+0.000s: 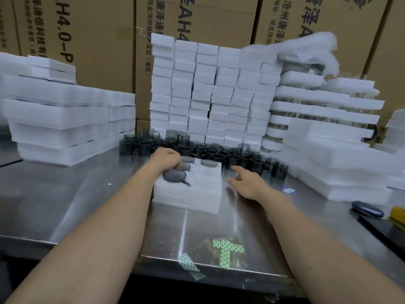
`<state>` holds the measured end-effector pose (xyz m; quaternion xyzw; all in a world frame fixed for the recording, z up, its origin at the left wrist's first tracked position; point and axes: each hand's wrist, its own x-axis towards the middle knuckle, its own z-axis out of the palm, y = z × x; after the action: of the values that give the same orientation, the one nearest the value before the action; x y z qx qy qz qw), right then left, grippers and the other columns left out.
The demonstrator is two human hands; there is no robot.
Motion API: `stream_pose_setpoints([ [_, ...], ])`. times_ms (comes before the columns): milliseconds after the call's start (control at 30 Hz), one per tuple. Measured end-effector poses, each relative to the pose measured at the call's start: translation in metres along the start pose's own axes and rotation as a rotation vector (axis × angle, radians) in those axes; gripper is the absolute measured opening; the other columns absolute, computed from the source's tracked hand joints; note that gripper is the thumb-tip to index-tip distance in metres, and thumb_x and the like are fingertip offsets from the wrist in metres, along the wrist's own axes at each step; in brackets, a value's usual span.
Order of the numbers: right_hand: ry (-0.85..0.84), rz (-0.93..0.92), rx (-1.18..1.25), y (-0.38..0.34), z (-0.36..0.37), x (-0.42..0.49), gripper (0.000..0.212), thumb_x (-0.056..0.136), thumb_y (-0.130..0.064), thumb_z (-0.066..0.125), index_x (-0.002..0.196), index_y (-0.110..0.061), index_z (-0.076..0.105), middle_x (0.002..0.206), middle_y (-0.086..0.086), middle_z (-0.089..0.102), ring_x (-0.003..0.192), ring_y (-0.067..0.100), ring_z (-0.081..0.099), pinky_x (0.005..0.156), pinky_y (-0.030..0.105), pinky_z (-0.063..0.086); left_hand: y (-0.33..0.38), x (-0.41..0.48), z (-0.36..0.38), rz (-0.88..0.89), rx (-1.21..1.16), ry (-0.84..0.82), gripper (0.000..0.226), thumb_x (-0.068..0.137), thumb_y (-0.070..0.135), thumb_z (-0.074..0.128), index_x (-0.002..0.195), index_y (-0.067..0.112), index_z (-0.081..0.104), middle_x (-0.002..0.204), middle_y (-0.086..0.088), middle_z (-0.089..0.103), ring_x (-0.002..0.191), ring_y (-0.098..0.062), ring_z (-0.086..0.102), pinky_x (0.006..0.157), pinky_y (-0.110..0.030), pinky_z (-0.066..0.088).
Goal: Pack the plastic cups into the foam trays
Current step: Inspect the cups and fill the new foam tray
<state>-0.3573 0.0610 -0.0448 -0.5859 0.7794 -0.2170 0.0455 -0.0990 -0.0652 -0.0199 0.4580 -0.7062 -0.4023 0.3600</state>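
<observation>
A white foam tray (pixel 192 194) lies on the steel table in front of me. Dark smoky plastic cups sit in its pockets: one at the near left (pixel 174 176), one at the far right (pixel 208 162), and others by my left hand. My left hand (pixel 168 159) rests on the tray's far left corner, fingers curled over a cup (pixel 185 166) there. My right hand (pixel 247 181) hovers beside the tray's right edge, fingers spread and holding nothing. Behind the tray stands a crowd of loose dark cups (pixel 219 154).
Stacks of white foam trays rise at the left (pixel 61 119), at the back middle (pixel 210 93) and at the right (pixel 333 137). Cardboard boxes (pixel 98 40) form the back wall. A dark case (pixel 367 209) and green patterned tape (pixel 228 251) lie near the table's front edge.
</observation>
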Motion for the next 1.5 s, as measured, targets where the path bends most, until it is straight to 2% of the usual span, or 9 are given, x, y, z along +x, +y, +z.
stream_pose_setpoints([
  [200, -0.075, 0.008, -0.212, -0.028, -0.009, 0.044, 0.085, 0.106, -0.014, 0.048, 0.168, -0.040, -0.004, 0.089, 0.010, 0.066, 0.075, 0.027, 0.060, 0.068, 0.038, 0.051, -0.003, 0.012, 0.005, -0.043, -0.067, 0.044, 0.024, 0.087, -0.011, 0.058, 0.091, 0.013, 0.057, 0.091, -0.006, 0.059, 0.071, -0.023, 0.049, 0.062, -0.030, 0.044],
  [333, -0.030, 0.001, -0.220, -0.027, -0.006, 0.062, 0.075, 0.103, -0.023, 0.057, 0.166, -0.042, 0.021, 0.140, 0.012, 0.063, 0.116, 0.035, 0.064, 0.102, 0.050, 0.054, -0.006, 0.017, 0.009, -0.063, 0.017, 0.034, 0.032, 0.085, -0.013, 0.052, 0.097, 0.015, 0.061, 0.124, 0.005, 0.070, 0.044, -0.008, 0.041, 0.051, -0.023, 0.029],
  [467, 0.096, -0.022, -0.208, -0.022, 0.008, 0.068, 0.038, 0.104, -0.031, 0.058, 0.141, -0.030, 0.049, 0.127, 0.010, 0.068, 0.108, 0.036, 0.065, 0.093, 0.049, 0.056, -0.004, 0.020, 0.009, -0.043, 0.009, 0.050, 0.034, 0.093, -0.014, 0.052, 0.108, 0.015, 0.063, 0.145, -0.012, 0.067, 0.057, -0.011, 0.045, 0.048, -0.018, 0.036],
  [633, 0.215, -0.038, -0.106, -0.019, -0.005, 0.058, 0.017, 0.103, -0.026, 0.062, 0.120, -0.023, 0.060, 0.113, 0.006, 0.072, 0.105, 0.033, 0.066, 0.091, 0.048, 0.057, 0.001, 0.011, 0.007, -0.029, 0.088, 0.043, 0.051, 0.082, -0.012, 0.050, 0.117, 0.016, 0.074, 0.138, 0.002, 0.070, 0.054, -0.009, 0.044, 0.049, -0.021, 0.029],
  [800, 0.395, -0.138, -0.006, -0.037, -0.041, 0.028, 0.008, 0.100, -0.032, 0.065, 0.106, -0.029, 0.060, 0.088, -0.005, 0.070, 0.089, 0.023, 0.065, 0.071, 0.038, 0.055, 0.004, 0.003, 0.002, -0.020, -0.038, -0.012, 0.023, 0.082, -0.002, 0.057, 0.100, 0.008, 0.069, 0.109, 0.004, 0.067, 0.082, -0.016, 0.056, 0.069, -0.026, 0.044],
  [900, 0.473, -0.219, 0.106, -0.057, -0.041, 0.004, 0.010, 0.096, -0.035, 0.070, 0.099, -0.037, 0.061, 0.078, -0.014, 0.068, 0.080, 0.011, 0.065, 0.065, 0.033, 0.051, 0.020, -0.001, -0.002, 0.138, -0.119, 0.002, 0.033, 0.090, 0.014, 0.070, 0.120, 0.025, 0.075, 0.116, 0.013, 0.068, 0.100, -0.004, 0.062, 0.073, -0.023, 0.046],
  [1133, 0.531, -0.353, -0.011, -0.079, -0.016, -0.024, 0.012, 0.095, -0.035, 0.067, 0.106, -0.033, 0.062, 0.077, -0.013, 0.066, 0.082, 0.018, 0.065, 0.070, 0.039, 0.054, 0.049, -0.025, 0.013, 0.521, -0.131, -0.007, 0.031, 0.089, 0.006, 0.076, 0.106, 0.032, 0.077, 0.107, 0.002, 0.077, 0.100, -0.012, 0.074, 0.084, -0.037, 0.065],
  [1267, 0.573, -0.340, 0.030, -0.071, -0.017, -0.027, 0.011, 0.095, -0.032, 0.068, 0.105, -0.031, 0.064, 0.075, -0.011, 0.066, 0.079, 0.018, 0.063, 0.071, 0.040, 0.054, 0.045, -0.031, 0.021, 0.543, -0.034, -0.022, 0.048, 0.087, 0.014, 0.085, 0.124, 0.039, 0.068, 0.111, 0.005, 0.071, 0.087, -0.009, 0.069, 0.082, -0.037, 0.063],
  [1500, 0.555, -0.461, 0.005, -0.070, -0.016, -0.030, 0.014, 0.098, -0.030, 0.067, 0.111, -0.027, 0.065, 0.081, -0.011, 0.071, 0.078, 0.021, 0.068, 0.074, 0.045, 0.056, 0.040, -0.033, 0.025, 0.668, 0.153, 0.027, 0.064, 0.082, 0.032, 0.091, 0.138, 0.041, 0.061, 0.123, 0.019, 0.068, 0.100, 0.000, 0.070, 0.095, -0.038, 0.060],
])
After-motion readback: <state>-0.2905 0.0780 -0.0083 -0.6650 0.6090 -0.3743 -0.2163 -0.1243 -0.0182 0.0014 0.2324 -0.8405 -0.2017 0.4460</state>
